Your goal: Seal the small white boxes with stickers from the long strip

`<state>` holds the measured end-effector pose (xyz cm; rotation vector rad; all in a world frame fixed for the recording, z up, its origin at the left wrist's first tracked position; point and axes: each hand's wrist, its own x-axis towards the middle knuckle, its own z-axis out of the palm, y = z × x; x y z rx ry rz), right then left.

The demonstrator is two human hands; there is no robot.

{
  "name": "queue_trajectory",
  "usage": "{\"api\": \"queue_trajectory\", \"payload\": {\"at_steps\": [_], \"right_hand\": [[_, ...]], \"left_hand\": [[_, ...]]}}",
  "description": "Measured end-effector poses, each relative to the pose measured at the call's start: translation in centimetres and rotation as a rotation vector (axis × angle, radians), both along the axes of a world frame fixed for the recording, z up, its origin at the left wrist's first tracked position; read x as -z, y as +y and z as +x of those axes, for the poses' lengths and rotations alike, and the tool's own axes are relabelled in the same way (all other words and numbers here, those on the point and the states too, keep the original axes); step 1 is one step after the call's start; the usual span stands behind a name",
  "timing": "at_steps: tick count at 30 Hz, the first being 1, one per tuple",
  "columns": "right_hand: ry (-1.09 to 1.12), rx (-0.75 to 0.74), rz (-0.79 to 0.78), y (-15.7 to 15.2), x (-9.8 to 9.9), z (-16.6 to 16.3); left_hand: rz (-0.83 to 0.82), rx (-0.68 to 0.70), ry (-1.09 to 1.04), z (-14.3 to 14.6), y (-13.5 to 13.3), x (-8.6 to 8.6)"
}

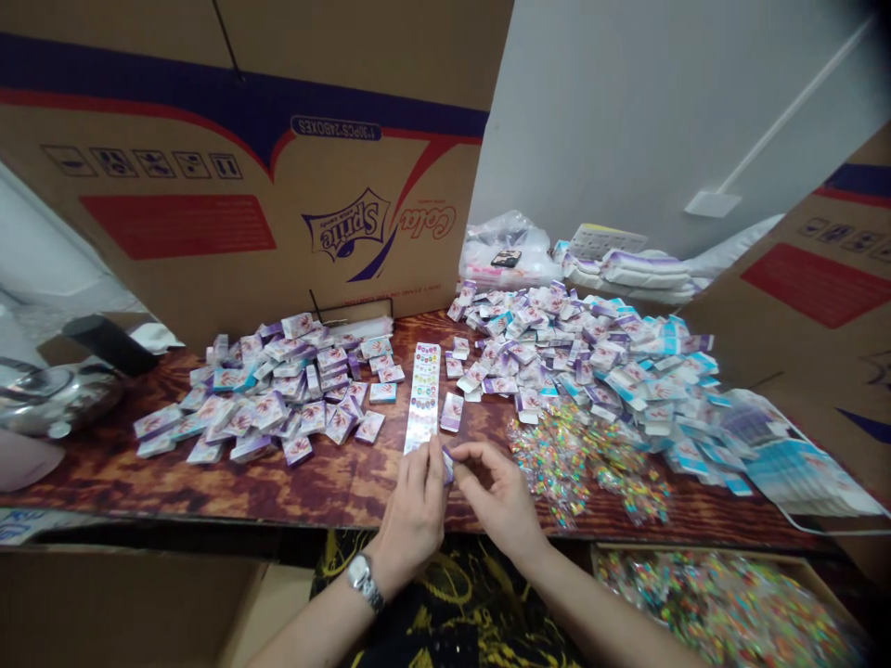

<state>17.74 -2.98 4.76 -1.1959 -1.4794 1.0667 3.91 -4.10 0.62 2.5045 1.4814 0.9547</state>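
My left hand (416, 506) and my right hand (497, 487) meet at the table's front edge, both pinching one small purple-and-white box (447, 464) between their fingertips. A wristwatch (364, 580) sits on my left wrist. Just beyond the hands a long sticker strip (423, 394) lies on the wooden table (334, 482), with a single small box (452, 411) beside it. A heap of the same small boxes (278, 399) lies to the left. A bigger heap (591, 357) spreads to the right. Small packets of coloured bits (585, 459) lie right of my right hand.
A big printed cardboard carton (229, 167) stands behind the left heap, another carton (814, 297) at the right. A metal kettle (48, 399) sits at the far left. Flat blue-white sheets (794, 459) lie at the right. A box of coloured packets (724, 603) sits below the table edge.
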Motion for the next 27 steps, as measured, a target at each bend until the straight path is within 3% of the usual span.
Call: {"api": "queue_trajectory", "payload": {"at_steps": [5, 13, 20, 24, 27], "right_hand": [[-0.163, 0.065, 0.128, -0.9, -0.1, -0.4], [-0.263, 0.097, 0.302, -1.8, 0.4, -1.0], [-0.111, -0.036, 0.13, -0.9, 1.2, -1.2], [-0.125, -0.17, 0.077, 1.4, 2.1, -0.4], [-0.265, -0.174, 0.12, 4.6, 3.1, 0.8]], "left_hand": [[0.025, -0.045, 0.085, 0.1, -0.1, 0.1], [-0.037, -0.041, -0.035, 0.4, -0.1, -0.2], [-0.112, -0.064, -0.161, 0.1, 0.2, -0.8], [0.021, -0.092, -0.007, -2.8, 2.2, -0.8], [0.102, -0.323, 0.15, -7.5, 6.0, -2.3]]}}
